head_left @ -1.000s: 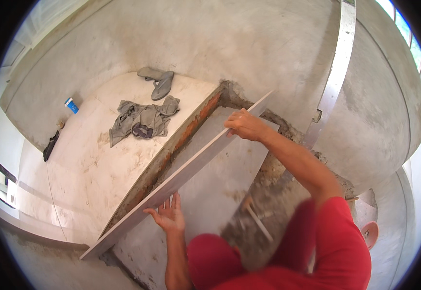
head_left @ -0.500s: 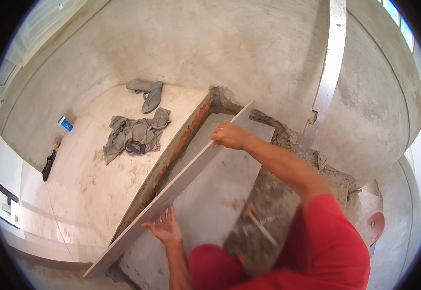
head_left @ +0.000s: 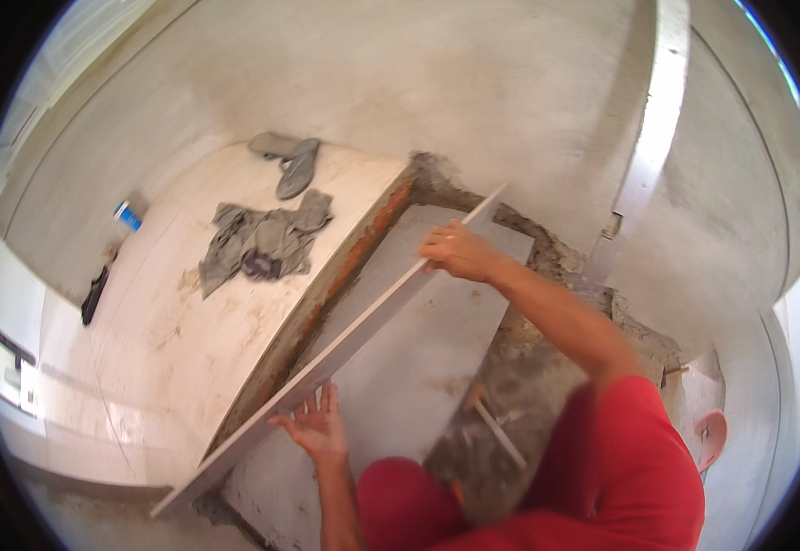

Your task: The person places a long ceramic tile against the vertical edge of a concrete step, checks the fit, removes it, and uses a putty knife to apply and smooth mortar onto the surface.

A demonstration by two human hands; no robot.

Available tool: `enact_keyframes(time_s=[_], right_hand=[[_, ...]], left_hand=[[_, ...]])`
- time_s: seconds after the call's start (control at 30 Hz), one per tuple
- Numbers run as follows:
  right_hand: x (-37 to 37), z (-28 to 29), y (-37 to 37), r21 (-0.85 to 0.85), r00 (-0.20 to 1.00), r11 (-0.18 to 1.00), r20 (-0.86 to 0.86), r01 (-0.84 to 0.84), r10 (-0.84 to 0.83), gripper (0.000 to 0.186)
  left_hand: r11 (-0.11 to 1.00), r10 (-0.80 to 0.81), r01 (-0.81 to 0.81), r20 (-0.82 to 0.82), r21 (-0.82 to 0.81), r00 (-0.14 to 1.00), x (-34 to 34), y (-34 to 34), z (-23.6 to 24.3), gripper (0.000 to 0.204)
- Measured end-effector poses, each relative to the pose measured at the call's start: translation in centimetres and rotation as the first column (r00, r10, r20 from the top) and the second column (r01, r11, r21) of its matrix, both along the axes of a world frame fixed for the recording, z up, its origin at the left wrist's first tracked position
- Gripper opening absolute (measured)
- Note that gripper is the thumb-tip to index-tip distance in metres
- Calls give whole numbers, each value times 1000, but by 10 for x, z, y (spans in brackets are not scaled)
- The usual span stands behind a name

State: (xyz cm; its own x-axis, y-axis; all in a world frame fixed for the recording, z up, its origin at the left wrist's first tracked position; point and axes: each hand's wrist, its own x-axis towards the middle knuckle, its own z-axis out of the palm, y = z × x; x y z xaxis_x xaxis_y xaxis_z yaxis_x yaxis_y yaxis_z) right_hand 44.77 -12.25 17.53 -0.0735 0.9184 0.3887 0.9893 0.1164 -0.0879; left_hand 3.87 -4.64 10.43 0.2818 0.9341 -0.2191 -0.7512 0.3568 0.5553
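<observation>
A long, narrow pale slab (head_left: 352, 332), which looks like a strip of tile, stands on edge and runs slantwise from the lower left to the wall. My right hand (head_left: 455, 253) grips its upper edge near the far end, fingers curled over it. My left hand (head_left: 320, 428) is at the near part of the slab, palm up with fingers spread; its fingertips reach the slab's face, but firm contact is hard to make out. Beneath lies a large grey tile (head_left: 400, 376) on the lower floor, beside the raised step's rough brick edge (head_left: 363, 248).
On the raised pale platform (head_left: 161, 367) lie a crumpled grey cloth (head_left: 267, 241), grey flip-flops (head_left: 299, 170) and a blue-and-white cup (head_left: 128, 217). A hammer (head_left: 499, 430) rests on the rough floor. A long metal straightedge (head_left: 657, 119) leans on the wall. A pink round object (head_left: 710, 439) stands at right.
The slab has tilted, so its upper edge looks thinner and more of its near face shows. My right hand keeps its grip. The whole view has shifted slightly.
</observation>
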Motion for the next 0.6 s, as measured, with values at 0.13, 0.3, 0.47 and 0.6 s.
enact_keyframes(time_s=[0.13,0.3,0.47,0.6], right_hand=[[13,6,-24,-74,995,994,-51,84,-88,18],[-1,5,-14,-85,988,993,-120,87,-97,19],[3,-1,-14,-23,986,999,-156,48,-51,21],[-1,7,0,-11,985,1000,-169,21,-23,20]], left_hand=[[992,-123,123,6,22,992,9,0,3,142],[996,-79,81,-68,27,994,-1,-2,26,142],[996,-59,66,-116,56,991,-2,-1,49,136],[995,4,15,-180,102,984,-1,1,73,135]])
